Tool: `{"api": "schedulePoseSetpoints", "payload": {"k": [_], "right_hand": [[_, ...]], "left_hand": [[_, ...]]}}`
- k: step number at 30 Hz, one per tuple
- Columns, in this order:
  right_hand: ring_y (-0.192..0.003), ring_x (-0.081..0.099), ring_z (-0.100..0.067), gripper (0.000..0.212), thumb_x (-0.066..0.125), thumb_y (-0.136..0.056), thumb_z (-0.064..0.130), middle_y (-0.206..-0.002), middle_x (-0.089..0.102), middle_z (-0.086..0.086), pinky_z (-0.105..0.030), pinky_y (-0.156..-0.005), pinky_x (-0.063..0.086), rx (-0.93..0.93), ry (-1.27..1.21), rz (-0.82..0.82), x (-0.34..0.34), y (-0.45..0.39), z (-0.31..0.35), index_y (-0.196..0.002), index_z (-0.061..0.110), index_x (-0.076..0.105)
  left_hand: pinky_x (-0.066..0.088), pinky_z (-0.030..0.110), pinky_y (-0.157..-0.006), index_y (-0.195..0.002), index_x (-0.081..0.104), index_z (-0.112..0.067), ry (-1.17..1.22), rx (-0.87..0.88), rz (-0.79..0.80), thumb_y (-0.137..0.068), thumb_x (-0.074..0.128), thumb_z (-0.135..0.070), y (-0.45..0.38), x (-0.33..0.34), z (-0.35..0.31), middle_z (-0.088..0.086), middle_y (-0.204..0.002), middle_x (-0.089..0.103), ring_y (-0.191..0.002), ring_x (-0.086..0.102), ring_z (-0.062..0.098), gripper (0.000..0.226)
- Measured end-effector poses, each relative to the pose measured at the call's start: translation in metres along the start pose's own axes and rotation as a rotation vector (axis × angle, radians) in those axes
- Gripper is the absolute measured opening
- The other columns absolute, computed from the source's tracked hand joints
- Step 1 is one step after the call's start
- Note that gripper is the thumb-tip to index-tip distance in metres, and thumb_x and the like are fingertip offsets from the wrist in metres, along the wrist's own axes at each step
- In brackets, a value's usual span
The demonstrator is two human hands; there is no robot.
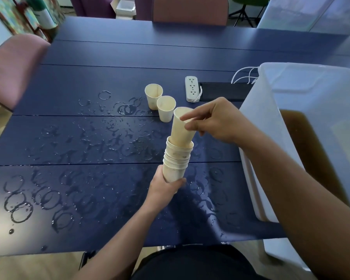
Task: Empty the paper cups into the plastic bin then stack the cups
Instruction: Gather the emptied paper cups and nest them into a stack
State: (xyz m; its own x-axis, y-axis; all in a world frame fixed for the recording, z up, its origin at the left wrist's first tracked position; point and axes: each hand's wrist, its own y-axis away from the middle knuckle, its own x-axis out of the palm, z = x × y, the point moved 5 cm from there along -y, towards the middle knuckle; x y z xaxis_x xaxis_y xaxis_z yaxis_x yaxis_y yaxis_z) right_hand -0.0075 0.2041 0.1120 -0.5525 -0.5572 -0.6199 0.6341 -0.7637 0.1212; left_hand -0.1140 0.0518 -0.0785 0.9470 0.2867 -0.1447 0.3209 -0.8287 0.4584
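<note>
My left hand (166, 185) grips the bottom of a stack of several nested paper cups (176, 160), held above the blue table (89, 77). My right hand (212, 120) pinches the rim of one more paper cup (181, 130), whose base sits tilted in the top of the stack. Two single paper cups stand upright on the table behind: one (153, 96) farther back, one (166, 108) nearer. The translucent plastic bin (303, 102) stands at the right and holds brown liquid (303, 138).
Wet ring marks and puddles (85, 150) cover the table's left and middle. A white power strip (192, 88) with its cable and a dark flat object (224, 91) lie beside the bin. Pink chairs stand at the left (14, 67) and far side (190, 11).
</note>
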Motion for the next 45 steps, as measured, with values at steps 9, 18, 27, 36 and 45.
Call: {"api": "schedulePoseSetpoints", "payload": {"k": [9,18,27,36,45], "right_hand": [[-0.050,0.054,-0.003,0.014,0.079,-0.085,0.018,-0.055,0.064,0.012,-0.014,-0.059,0.042,0.110,0.011,0.189,0.042,-0.003,-0.020,-0.095,0.028,0.082],[-0.059,0.062,-0.007,0.013,0.074,-0.088,0.026,-0.083,0.076,0.003,-0.026,-0.067,0.058,0.053,0.027,-0.034,0.033,-0.063,-0.015,-0.098,0.019,0.079],[-0.106,0.064,-0.019,0.035,0.073,-0.088,0.029,-0.116,0.071,0.004,-0.038,-0.092,0.053,0.104,0.372,-0.140,0.059,-0.143,-0.061,-0.123,0.027,0.070],[-0.098,0.063,-0.038,0.033,0.052,-0.097,0.019,-0.115,0.068,-0.012,-0.042,-0.081,0.051,0.089,0.607,-0.113,0.090,-0.138,-0.083,-0.120,0.033,0.070],[-0.092,0.063,-0.026,0.029,0.061,-0.089,0.012,-0.105,0.067,-0.001,-0.032,-0.078,0.049,0.005,0.361,-0.378,0.054,-0.115,-0.062,-0.114,0.020,0.075]], "left_hand": [[0.051,0.019,-0.061,-0.109,0.057,-0.023,0.046,0.052,-0.019,-0.081,0.079,-0.018,-0.004,-0.003,-0.009,0.003,-0.096,0.070,-0.065,0.059,0.000,0.036],[0.050,0.015,-0.059,-0.111,0.057,-0.020,0.074,0.047,-0.033,-0.082,0.079,-0.016,-0.011,-0.022,-0.009,0.002,-0.101,0.068,-0.065,0.058,-0.003,0.037],[0.054,0.023,-0.064,-0.112,0.057,-0.022,0.114,0.013,-0.081,-0.080,0.080,-0.018,-0.014,-0.042,0.001,0.003,-0.103,0.069,-0.072,0.061,0.005,0.039],[0.052,0.025,-0.061,-0.106,0.055,-0.025,0.094,-0.039,-0.081,-0.077,0.081,-0.024,-0.010,-0.048,0.014,0.002,-0.094,0.069,-0.066,0.059,0.011,0.039],[0.051,0.022,-0.057,-0.108,0.056,-0.024,0.082,-0.043,-0.090,-0.078,0.080,-0.023,-0.011,-0.045,0.006,0.000,-0.096,0.069,-0.066,0.060,0.007,0.038]]}}
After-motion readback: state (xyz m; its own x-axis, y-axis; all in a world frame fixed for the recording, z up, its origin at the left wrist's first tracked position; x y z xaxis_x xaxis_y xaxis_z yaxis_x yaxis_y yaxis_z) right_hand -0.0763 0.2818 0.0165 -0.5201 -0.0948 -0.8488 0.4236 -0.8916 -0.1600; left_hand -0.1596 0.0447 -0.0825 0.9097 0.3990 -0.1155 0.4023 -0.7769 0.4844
